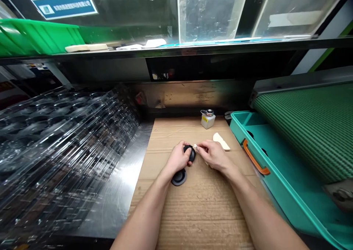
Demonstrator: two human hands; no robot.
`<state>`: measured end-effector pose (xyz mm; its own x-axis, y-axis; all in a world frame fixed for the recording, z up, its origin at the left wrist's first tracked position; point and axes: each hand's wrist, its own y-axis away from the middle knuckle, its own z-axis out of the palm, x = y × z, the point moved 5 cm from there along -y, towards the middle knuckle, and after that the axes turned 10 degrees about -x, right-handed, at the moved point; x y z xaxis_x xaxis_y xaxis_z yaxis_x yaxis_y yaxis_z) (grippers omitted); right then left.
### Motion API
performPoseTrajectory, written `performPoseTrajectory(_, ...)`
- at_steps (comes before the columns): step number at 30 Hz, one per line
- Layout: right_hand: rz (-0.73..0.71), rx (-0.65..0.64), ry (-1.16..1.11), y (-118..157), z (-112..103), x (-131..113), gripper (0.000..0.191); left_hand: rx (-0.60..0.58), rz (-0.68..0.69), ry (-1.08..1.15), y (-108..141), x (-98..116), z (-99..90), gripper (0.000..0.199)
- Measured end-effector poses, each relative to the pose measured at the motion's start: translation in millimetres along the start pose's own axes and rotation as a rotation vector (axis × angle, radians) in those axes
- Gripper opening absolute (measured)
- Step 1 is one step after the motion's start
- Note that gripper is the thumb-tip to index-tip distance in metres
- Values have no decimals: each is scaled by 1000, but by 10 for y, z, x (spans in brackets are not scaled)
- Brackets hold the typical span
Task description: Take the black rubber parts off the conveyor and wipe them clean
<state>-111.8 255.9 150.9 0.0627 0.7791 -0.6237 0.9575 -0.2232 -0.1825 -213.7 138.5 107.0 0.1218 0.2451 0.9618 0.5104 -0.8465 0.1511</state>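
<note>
You are working on a flat brown cardboard sheet (204, 213), creased crosswise and darkly specked, spread over a shiny steel tabletop (124, 180) that shows along its left side. Your left hand (178, 158) is curled closed, thumb over a round black part (191, 154) held above the middle of the sheet; your right hand (215, 154), just beside it, has thumb and fingertips pinched together on a tiny white piece (195, 146), too small to make out. By your left wrist a round black disc with a raised ring (179, 177) lies on the cardboard, and beyond your right hand lies a flat cream-coloured wedge (221, 142). Near the sheet's far edge stands a small squarish whitish bottle with a metal top and a yellow label (207, 120). To your left rise stacked clear plastic trays with round hollows (82, 139), blurred. To your right sits a teal plastic bin (284, 202) with an orange handle (255, 158) and a few dark items inside, partly beneath a green textured conveyor belt (311, 121). Ahead, a dark-edged shelf (193, 50) carries a bright green plastic crate (38, 36) and pale flat pieces (86, 47), with cloudy panels behind and a blue-and-white sign (64, 4) at upper left.
</note>
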Motion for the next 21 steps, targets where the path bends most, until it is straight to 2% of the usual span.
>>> performPoseTrajectory(4,-56,48,112,-13,116,-67,23,-46,102,-180,43,66,69,18)
performPoseTrajectory(8,-24,41,229,-7,134,-81,21,-49,168,-212,62,105,73,17)
performPoseTrajectory(13,38,6,357,-16,126,-103,20,-48,178,-276,55,119,86,19)
performPoseTrajectory(16,28,15,347,-11,114,-120,22,-50,183,-319,58,134,91,21)
performPoseTrajectory(21,151,-36,324,8,115,-41,17,-45,178,-253,65,145,100,19)
